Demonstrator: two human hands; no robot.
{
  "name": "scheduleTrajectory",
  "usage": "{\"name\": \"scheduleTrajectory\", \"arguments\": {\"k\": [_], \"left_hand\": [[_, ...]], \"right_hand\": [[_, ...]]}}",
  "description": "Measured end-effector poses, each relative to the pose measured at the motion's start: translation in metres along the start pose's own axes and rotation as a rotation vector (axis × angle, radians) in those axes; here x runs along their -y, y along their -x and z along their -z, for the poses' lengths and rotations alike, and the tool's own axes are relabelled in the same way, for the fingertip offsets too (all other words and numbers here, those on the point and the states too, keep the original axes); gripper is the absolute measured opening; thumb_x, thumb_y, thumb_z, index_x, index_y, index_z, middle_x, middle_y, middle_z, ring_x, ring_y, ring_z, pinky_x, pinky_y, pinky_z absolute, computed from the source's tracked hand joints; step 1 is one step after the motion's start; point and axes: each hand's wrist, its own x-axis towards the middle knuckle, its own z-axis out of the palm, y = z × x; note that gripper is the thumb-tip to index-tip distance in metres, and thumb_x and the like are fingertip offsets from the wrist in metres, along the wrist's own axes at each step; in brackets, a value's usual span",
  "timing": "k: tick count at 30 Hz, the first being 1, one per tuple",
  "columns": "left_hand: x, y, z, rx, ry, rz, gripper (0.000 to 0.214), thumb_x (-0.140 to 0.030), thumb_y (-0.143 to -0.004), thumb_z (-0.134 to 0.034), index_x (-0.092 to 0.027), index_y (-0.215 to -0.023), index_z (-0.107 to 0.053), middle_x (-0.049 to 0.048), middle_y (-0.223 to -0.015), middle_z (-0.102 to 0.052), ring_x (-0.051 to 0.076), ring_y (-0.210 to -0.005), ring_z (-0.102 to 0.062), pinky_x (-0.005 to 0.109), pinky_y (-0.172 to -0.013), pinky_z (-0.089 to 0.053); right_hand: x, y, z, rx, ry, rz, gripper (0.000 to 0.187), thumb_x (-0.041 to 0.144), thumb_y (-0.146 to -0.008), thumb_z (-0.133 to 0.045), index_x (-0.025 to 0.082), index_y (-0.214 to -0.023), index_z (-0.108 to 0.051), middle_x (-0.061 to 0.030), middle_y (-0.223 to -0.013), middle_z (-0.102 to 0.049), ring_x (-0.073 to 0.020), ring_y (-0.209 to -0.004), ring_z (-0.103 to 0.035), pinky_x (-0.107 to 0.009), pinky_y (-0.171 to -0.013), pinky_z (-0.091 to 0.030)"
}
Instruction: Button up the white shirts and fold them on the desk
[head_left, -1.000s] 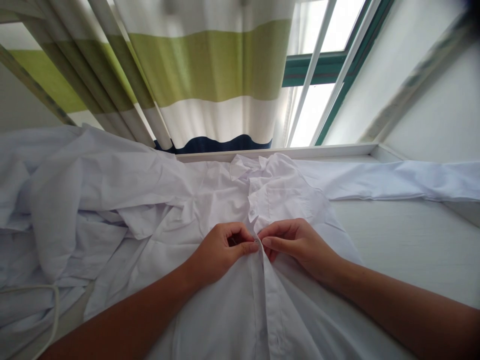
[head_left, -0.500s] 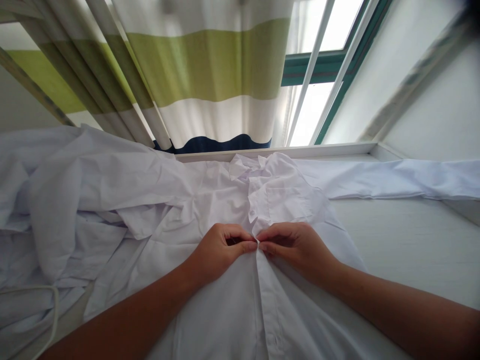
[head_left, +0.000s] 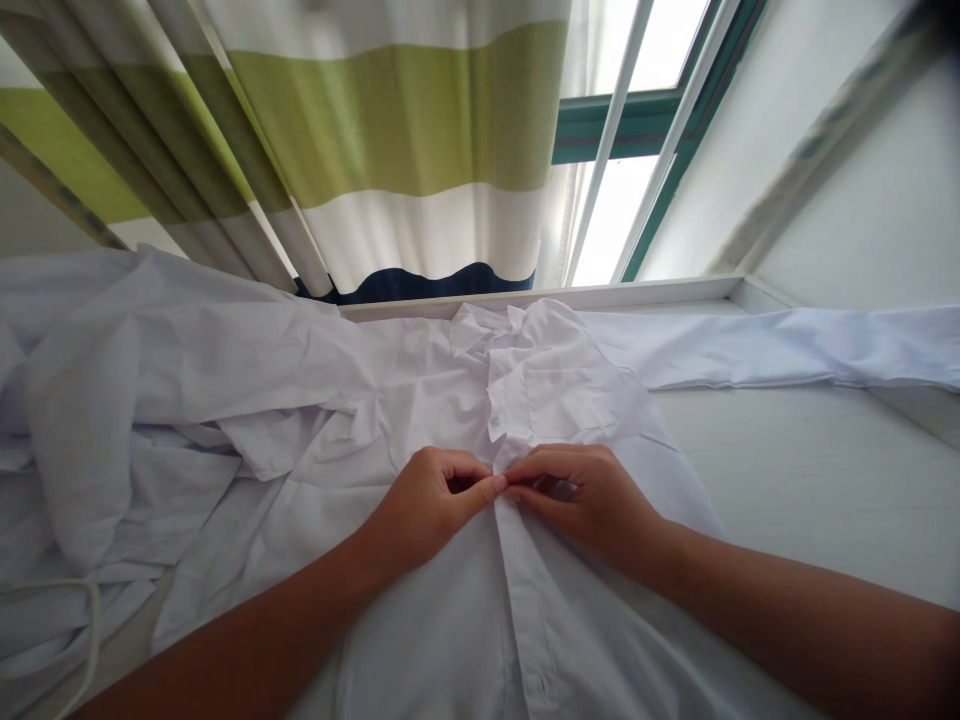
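A white button-up shirt [head_left: 427,590] lies spread out, its collar [head_left: 480,328] at the far end and one sleeve [head_left: 780,345] stretched to the right. My left hand [head_left: 435,500] pinches the front placket between thumb and forefinger. Against it, fingertips touching, my right hand [head_left: 577,490] pinches the same strip of cloth from the other side. Any button or buttonhole between the fingertips is hidden. A small button [head_left: 496,421] shows on the placket above the hands, beside the chest pocket [head_left: 570,400].
Rumpled white cloth [head_left: 82,420] is heaped on the left, with a pale cord [head_left: 94,630] near it. A striped curtain [head_left: 405,120] and a barred window [head_left: 622,130] stand behind the pale surface [head_left: 817,480]. A white wall [head_left: 877,190] rises at right.
Both hands stay at the same spot on the placket; their fingertips have shifted and pressed closer together. The whole view has moved slightly, so everything appears a little further left.
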Motion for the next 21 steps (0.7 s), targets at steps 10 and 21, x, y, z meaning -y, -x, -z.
{"name": "scheduleTrajectory", "arguments": {"k": [10,21], "left_hand": [[0.0019,-0.0020,-0.0006,-0.027,-0.028,-0.009,0.030,-0.041,-0.090,-0.060,-0.017,-0.081,-0.075,0.0028,-0.078,-0.071,0.018,-0.076,-0.061,0.026,-0.067,-0.044],[0.0013,-0.0007,-0.0023,-0.041,-0.003,-0.014,0.031,-0.042,-0.091,-0.059,-0.017,-0.086,-0.077,0.0043,-0.086,-0.075,0.021,-0.084,-0.065,0.030,-0.074,-0.047]], "right_hand": [[0.0006,-0.0006,0.0013,-0.010,-0.049,-0.050,0.011,0.022,-0.085,-0.069,0.026,-0.090,-0.078,-0.0011,-0.087,-0.077,-0.0184,-0.079,-0.070,-0.030,-0.071,-0.054],[-0.0045,-0.0060,0.0014,0.014,-0.325,-0.197,0.005,0.023,-0.080,-0.073,0.021,-0.083,-0.070,-0.0016,-0.084,-0.072,-0.0177,-0.080,-0.064,-0.031,-0.074,-0.051]]}}
